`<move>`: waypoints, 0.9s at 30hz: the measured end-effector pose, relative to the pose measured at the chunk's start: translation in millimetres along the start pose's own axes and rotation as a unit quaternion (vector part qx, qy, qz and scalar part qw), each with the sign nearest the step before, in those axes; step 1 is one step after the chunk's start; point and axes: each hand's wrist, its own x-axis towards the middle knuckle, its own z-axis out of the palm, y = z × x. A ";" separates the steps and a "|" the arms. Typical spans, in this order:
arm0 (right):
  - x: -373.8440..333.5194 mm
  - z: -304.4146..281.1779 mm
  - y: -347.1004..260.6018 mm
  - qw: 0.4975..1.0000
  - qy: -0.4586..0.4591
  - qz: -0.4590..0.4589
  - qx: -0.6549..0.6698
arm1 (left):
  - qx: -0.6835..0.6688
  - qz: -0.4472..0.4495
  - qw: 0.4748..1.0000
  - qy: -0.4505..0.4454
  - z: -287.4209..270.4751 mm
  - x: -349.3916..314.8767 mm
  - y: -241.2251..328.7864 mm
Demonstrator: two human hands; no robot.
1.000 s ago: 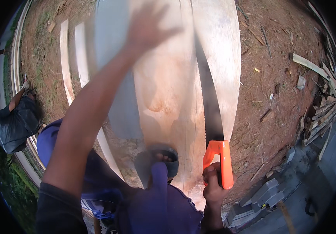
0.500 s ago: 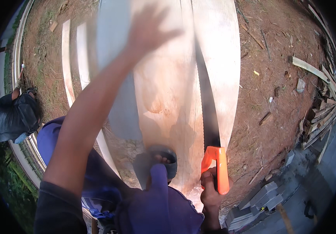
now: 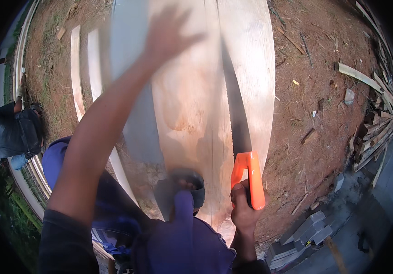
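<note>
My right hand (image 3: 244,208) is wrapped round the orange handle of a handsaw (image 3: 236,102). The dark toothed blade points away from me, in line with a long slit running up a wide, pale wooden sheet (image 3: 185,102). My left hand (image 3: 171,36) lies on the far part of the sheet, its fingers spread, with nothing in them. A foot in a dark, open-toed sandal (image 3: 192,185) stands on the near end of the sheet, left of the saw. Blur softens the left fingers.
Two pale boards (image 3: 76,73) lie on the reddish ground to the left. Beyond them a person in dark clothes (image 3: 17,130) bends down. At the right is a pile of scrap wood (image 3: 377,134); grey blocks (image 3: 313,230) stand at the lower right.
My right hand and the saw have moved forward along the slit, away from me. My left hand stays spread on the sheet, and the foot keeps its place.
</note>
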 end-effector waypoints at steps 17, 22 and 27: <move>-29.1 -25.5 6.7 0.996 -0.027 -0.026 -0.076 | -0.021 0.003 1.000 0.005 -1.1 8.6 4.6; 31.3 13.5 -34.9 0.998 0.005 0.044 0.044 | -0.018 -0.009 0.999 -0.028 3.1 3.1 2.5; 139.2 71.8 -67.7 1.000 -0.011 -0.027 0.007 | -0.047 -0.001 0.999 -0.006 3.8 11.4 10.1</move>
